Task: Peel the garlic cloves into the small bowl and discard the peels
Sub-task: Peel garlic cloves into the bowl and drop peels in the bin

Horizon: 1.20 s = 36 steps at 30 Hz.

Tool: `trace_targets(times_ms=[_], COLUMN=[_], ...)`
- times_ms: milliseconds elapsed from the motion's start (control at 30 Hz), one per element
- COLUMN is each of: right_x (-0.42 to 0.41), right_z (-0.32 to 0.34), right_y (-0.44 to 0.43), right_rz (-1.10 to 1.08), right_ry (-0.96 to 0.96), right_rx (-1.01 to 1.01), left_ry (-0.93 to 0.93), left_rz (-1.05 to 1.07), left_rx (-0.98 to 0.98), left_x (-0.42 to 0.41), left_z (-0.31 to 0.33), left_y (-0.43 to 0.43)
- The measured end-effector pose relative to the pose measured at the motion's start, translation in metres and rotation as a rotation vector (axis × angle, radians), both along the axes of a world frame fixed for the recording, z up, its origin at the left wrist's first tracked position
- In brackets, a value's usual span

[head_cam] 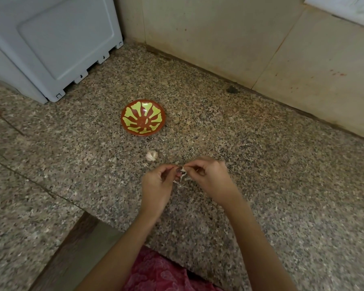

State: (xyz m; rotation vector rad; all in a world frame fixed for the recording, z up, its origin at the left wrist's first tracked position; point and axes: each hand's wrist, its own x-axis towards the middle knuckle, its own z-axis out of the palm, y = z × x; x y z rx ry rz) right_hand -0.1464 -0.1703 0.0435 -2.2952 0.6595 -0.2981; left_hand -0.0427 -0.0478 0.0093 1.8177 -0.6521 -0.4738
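Observation:
A small red bowl [143,117] with a yellow-green leaf pattern sits on the speckled granite counter [282,175]. A pale garlic bulb [151,156] lies just in front of it. Nearer to me, my left hand [159,185] and my right hand [209,177] meet over the counter and pinch one garlic clove [183,170] between their fingertips. Thin strips of peel [182,182] hang down from the clove between the hands. Most of the clove is hidden by my fingers.
A grey-white appliance [57,43] stands at the back left of the counter. Beige wall tiles [229,38] rise behind it. The counter's front edge [86,223] steps down at the lower left, beside pink patterned cloth [156,271].

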Motion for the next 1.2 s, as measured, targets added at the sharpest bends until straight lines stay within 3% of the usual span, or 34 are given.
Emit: trace_targets(times_ms=[267,600,933,1200], right_x=[0.000,-0.003,-0.006,-0.007], right_z=[-0.006,-0.013,-0.016,-0.015], right_y=[-0.002,0.003,0.001,0.002], right_rz=[0.167,0.139,-0.102,-0.164], right_ry=[0.046,-0.025,-0.087,-0.059], right_rx=[-0.248,-0.343,-0.055,0.013], left_ry=[-0.171,-0.193,0.171,0.430], left_rz=[-0.067,-0.080,0.004,0.072], left_rx=[0.048,0.077,0.015,-0.128], left_x=[0.004,0.003,0.002,0.001], left_z=[0.003,0.002,0.004,0.010], left_y=[0.000,-0.002,-0.003,-0.004])
